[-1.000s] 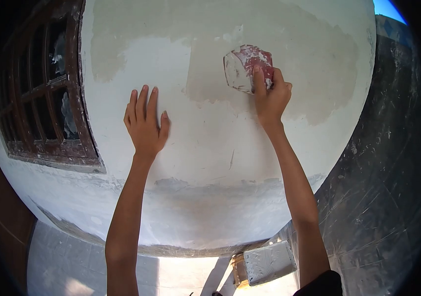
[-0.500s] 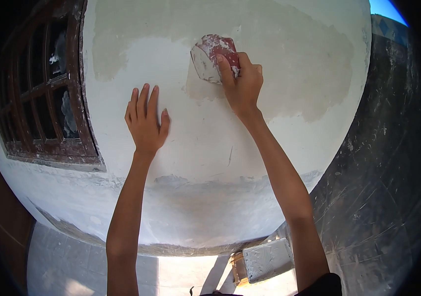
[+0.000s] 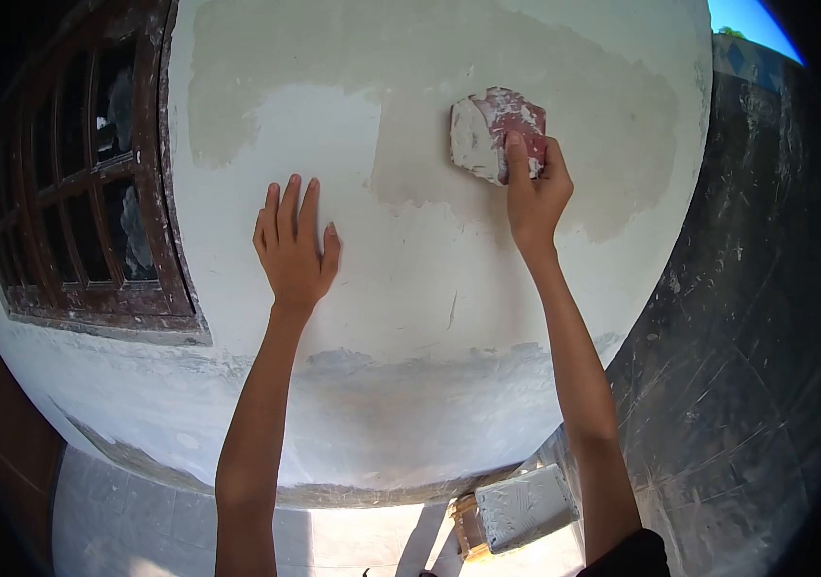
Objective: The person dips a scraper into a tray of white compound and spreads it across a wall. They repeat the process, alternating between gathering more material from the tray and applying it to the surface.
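Observation:
My right hand [image 3: 537, 197] grips a red, putty-smeared scraper [image 3: 524, 120], thumb on its near face. The scraper lies against the wall [image 3: 401, 279], over a darker, damp-looking patch [image 3: 420, 144] in the upper part. My left hand [image 3: 295, 250] rests against the pale wall lower and to the left, its fingers spread and nothing in it. A white coat with an uneven edge surrounds the darker patch.
At the left is a brown-framed window [image 3: 93, 192] with several panes. A tray of whitish paste [image 3: 526, 508] sits on a wooden support [image 3: 468, 529] below, near the wall's foot. A dark, scratched wall [image 3: 737, 337] stands at the right.
My right hand has moved to the right and slightly down with the scraper, showing more darker wall to its left. My left hand appears slightly shifted in view, still spread.

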A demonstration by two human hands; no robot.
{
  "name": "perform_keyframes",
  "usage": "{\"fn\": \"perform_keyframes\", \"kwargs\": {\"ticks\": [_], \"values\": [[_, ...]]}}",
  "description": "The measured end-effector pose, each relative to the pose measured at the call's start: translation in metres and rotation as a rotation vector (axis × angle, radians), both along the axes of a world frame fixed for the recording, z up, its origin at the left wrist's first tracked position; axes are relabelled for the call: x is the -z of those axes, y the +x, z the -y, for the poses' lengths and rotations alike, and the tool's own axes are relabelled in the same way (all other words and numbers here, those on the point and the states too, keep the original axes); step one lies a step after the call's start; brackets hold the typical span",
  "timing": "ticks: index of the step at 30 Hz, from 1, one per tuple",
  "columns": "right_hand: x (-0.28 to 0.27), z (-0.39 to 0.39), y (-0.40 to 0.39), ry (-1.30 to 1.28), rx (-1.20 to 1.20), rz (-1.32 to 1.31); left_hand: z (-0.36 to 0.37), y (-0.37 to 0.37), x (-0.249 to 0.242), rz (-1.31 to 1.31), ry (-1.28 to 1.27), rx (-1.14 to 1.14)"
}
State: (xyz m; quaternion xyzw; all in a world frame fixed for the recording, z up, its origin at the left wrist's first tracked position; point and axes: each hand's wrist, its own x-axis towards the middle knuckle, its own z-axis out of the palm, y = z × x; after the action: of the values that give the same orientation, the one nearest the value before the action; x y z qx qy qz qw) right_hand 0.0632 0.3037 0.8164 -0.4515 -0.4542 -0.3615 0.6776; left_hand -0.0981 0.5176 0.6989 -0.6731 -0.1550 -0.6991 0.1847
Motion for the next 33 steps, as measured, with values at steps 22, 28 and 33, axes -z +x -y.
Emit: {"fn": "perform_keyframes", "kwargs": {"ticks": [22,28,33], "values": [[0.016,-0.046,-0.026,-0.146,0.234,0.028,-0.001,0.000,0.001,-0.002,-0.003,0.061],[0.004,0.007,0.011,0.076,0.496,-0.227,-0.001,0.001,0.001,0.008,0.000,0.060],[0.001,0.005,-0.003,0.210,0.194,-0.185,-0.002,0.003,0.001,0.010,0.007,0.051]]}}
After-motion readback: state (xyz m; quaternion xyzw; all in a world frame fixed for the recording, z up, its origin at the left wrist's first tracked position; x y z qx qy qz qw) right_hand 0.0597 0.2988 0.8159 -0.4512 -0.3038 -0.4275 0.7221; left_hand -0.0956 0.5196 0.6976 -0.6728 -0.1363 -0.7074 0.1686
